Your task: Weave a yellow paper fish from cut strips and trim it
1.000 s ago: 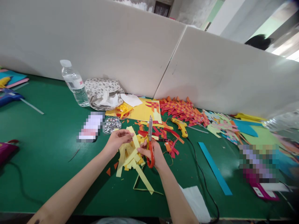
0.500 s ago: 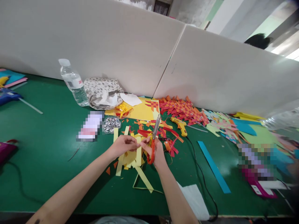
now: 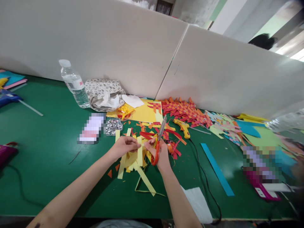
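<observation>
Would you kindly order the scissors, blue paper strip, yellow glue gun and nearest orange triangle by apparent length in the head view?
1. Blue paper strip
2. Scissors
3. Yellow glue gun
4. Nearest orange triangle

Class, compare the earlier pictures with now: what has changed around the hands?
The left hand moved right, toward the right hand. The pale yellow strip between them turned from slanted to nearly vertical; the scissors tilted rightward. The right hand still grips the scissors; water bottle and yellow glue gun stayed put.
</observation>
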Demonstrator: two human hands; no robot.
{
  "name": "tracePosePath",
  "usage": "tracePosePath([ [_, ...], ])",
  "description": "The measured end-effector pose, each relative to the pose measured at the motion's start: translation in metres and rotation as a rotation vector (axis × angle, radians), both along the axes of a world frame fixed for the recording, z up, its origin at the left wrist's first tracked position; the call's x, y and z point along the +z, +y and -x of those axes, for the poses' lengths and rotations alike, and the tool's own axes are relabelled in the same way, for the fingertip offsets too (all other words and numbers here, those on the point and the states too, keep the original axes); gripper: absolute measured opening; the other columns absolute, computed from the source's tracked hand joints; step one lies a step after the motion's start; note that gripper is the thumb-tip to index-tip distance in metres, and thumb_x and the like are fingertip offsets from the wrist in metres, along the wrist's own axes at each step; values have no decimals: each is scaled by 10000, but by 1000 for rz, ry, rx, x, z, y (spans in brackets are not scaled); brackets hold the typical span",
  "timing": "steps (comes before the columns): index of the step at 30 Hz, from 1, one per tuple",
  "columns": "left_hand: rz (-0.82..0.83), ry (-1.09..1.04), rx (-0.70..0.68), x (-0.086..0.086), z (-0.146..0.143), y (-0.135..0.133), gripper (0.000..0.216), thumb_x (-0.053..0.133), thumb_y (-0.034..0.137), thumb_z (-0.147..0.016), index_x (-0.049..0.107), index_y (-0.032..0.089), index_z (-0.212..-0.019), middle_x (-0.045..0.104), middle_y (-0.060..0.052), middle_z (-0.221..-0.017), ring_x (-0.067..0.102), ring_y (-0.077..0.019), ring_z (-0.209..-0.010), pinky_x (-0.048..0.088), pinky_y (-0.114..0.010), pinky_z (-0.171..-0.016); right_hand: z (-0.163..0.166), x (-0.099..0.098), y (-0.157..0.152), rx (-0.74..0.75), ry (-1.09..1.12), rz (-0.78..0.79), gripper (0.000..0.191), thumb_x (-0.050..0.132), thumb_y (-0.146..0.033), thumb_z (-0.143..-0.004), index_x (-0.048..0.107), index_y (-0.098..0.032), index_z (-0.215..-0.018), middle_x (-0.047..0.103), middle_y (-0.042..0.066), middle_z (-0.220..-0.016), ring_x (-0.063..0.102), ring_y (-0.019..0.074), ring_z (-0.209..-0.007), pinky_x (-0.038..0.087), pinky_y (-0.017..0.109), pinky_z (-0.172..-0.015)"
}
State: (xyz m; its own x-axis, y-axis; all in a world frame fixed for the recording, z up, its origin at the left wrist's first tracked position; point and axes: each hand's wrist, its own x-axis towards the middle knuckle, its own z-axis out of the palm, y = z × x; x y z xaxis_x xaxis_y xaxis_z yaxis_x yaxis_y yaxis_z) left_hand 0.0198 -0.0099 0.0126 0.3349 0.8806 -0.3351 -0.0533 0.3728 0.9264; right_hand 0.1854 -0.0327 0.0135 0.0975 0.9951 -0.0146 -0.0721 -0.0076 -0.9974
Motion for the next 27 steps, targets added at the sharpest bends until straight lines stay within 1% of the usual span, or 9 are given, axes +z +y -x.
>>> tracePosePath([
  [3, -6, 3, -2, 1, 0, 0, 242, 787, 309, -547, 633, 157, -655, 642, -1, -551, 608, -123, -547, 494, -233, -577, 0, -4, -1, 85, -38, 18, 357, 769, -288, -547, 453, -214, -695, 598, -26, -664, 597, 150, -638, 504, 331, -691],
  [6, -15, 10, -10, 1, -1, -1, 251, 784, 315, -548, 628, 154, -658, 637, -1, -550, 601, -119, -540, 490, -233, -575, -1, -5, -1, 77, -43, 32, 352, 778, -273, -527, 469, -210, -682, 606, -22, -653, 597, 153, -620, 503, 334, -681],
  [12, -84, 51, -4, -2, 2, 3, 271, 744, 375, -590, 589, 166, -664, 612, 0, -571, 595, -128, -546, 482, -250, -574, -6, -1, 3, -107, -9, 9, 358, 737, -350, -593, 425, -215, -707, 589, -30, -649, 580, 131, -557, 504, 298, -589],
  [15, -163, 101, 39, -6, 8, 8, 283, 715, 394, -612, 554, 179, -702, 597, 15, -583, 580, -127, -540, 463, -251, -571, -13, 0, 6, -234, -23, -1, 350, 697, -398, -637, 412, -216, -729, 569, -34, -668, 559, 112, -519, 481, 262, -514],
  [18, -252, 168, 73, -10, 16, 12, 284, 719, 374, -592, 567, 199, -758, 603, 28, -584, 552, -131, -529, 424, -244, -549, -22, 0, 9, -333, -67, 4, 326, 660, -407, -663, 410, -217, -750, 583, -21, -725, 549, 101, -499, 452, 240, -464],
  [20, -349, 290, 66, -10, 19, 12, 270, 713, 351, -589, 597, 223, -797, 627, 28, -593, 543, -142, -528, 395, -241, -535, -27, -1, 11, -368, -117, 9, 295, 649, -379, -662, 426, -213, -761, 612, 4, -787, 554, 104, -508, 430, 231, -442],
  [23, -549, 631, 27, -5, 18, 6, 273, 643, 349, -659, 614, 271, -918, 675, 24, -670, 573, -167, -564, 362, -243, -521, -33, -2, 12, -374, -230, 32, 236, 644, -307, -638, 501, -199, -790, 634, 17, -760, 529, 110, -475, 388, 226, -406],
  [25, -668, 832, 31, -1, 15, 1, 321, 580, 344, -717, 584, 288, -1033, 694, 6, -797, 610, -198, -681, 367, -248, -536, -35, -3, 12, -369, -319, 44, 226, 642, -268, -616, 559, -191, -811, 624, 5, -678, 511, 122, -457, 384, 239, -416],
  [27, -778, 960, 59, 2, 11, -2, 365, 533, 323, -757, 544, 274, -1118, 678, -31, -966, 605, -240, -874, 401, -267, -596, -34, -3, 12, -375, -403, 44, 193, 638, -253, -601, 593, -191, -778, 608, 2, -620, 516, 144, -479, 395, 258, -455],
])
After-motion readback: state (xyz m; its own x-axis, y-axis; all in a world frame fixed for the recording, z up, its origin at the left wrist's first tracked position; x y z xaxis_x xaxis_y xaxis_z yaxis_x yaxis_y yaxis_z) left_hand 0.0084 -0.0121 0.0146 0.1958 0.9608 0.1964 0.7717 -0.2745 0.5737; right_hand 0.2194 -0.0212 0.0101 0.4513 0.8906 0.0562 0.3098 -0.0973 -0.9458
